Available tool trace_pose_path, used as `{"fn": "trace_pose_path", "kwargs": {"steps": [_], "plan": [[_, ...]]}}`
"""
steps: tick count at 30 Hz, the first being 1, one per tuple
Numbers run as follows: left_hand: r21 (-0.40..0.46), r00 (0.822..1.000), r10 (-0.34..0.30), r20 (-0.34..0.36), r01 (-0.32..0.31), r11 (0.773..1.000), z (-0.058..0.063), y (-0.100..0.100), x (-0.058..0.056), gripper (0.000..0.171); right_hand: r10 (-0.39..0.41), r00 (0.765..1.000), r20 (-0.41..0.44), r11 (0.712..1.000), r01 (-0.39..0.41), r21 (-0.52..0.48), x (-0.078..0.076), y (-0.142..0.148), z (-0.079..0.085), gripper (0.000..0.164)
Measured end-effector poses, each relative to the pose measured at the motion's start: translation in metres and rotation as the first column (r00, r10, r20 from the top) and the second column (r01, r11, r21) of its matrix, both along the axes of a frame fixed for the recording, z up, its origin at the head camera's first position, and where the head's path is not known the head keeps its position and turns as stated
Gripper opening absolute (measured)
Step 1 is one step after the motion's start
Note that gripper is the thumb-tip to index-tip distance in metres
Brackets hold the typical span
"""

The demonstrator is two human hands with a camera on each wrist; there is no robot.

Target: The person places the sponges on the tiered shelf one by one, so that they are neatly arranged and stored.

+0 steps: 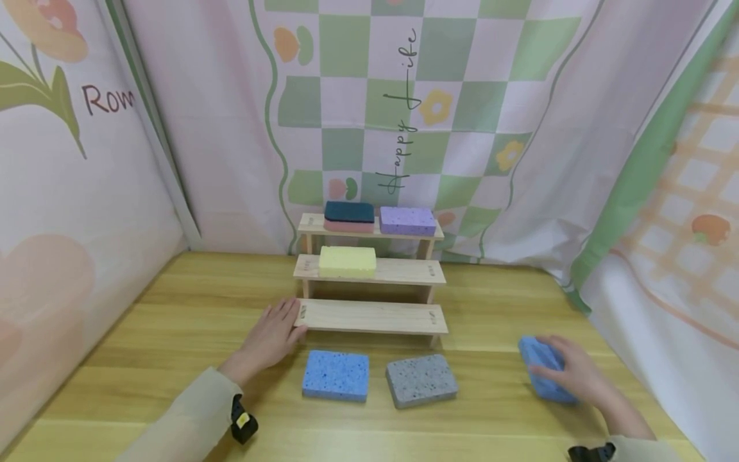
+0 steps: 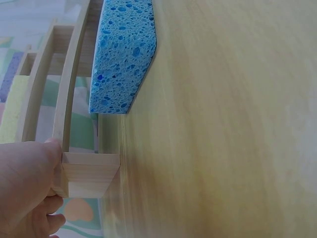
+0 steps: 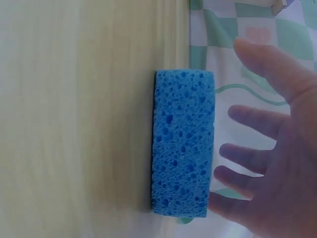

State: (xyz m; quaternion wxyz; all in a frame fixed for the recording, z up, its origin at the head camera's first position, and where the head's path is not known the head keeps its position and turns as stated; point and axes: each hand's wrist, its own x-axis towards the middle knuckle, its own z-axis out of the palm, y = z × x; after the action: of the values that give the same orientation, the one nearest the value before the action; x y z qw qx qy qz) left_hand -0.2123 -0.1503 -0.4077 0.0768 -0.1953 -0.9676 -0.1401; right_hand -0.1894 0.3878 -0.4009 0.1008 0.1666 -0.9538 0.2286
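Note:
A wooden three-step shelf [image 1: 369,316] stands mid-table. At the left end of its lowest step is my left hand [image 1: 276,335]; in the left wrist view the thumb lies at the board's front edge and the fingers bend round its end. My right hand [image 1: 571,372] is over a blue sponge [image 1: 534,355] on the table's right side. Seen from the right wrist, its fingers [image 3: 252,158] are spread above that sponge's upper face, thumb apart. Another blue sponge [image 1: 335,375] and a grey sponge [image 1: 422,380] lie in front of the shelf.
The top step carries a pink sponge with a dark green scouring layer [image 1: 349,216] and a purple sponge [image 1: 407,221]. A pale yellow sponge [image 1: 348,262] sits on the middle step. Printed curtains [image 1: 231,160] hang behind and beside the wooden table [image 1: 231,282].

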Motion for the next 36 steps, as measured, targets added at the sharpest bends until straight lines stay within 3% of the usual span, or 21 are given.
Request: {"fn": "trace_pose_path", "kwargs": {"steps": [14,24,36], "plan": [[-0.005,1.0,0.003,0.008,-0.003,1.0,0.0,-0.001,-0.001,0.06,-0.166,0.976,0.14,0.98,0.147,0.136,0.004,0.005,0.0,0.072],[-0.003,1.0,0.003,0.005,-0.003,1.0,0.0,0.0,0.0,0.059,-0.201,0.954,0.222,0.967,0.157,0.2,0.004,0.005,0.004,0.079],[-0.005,1.0,0.005,0.005,-0.005,1.0,0.0,0.0,0.0,0.059,-0.182,0.954,0.239,0.963,0.124,0.241,0.005,0.0,0.008,0.085]]}}
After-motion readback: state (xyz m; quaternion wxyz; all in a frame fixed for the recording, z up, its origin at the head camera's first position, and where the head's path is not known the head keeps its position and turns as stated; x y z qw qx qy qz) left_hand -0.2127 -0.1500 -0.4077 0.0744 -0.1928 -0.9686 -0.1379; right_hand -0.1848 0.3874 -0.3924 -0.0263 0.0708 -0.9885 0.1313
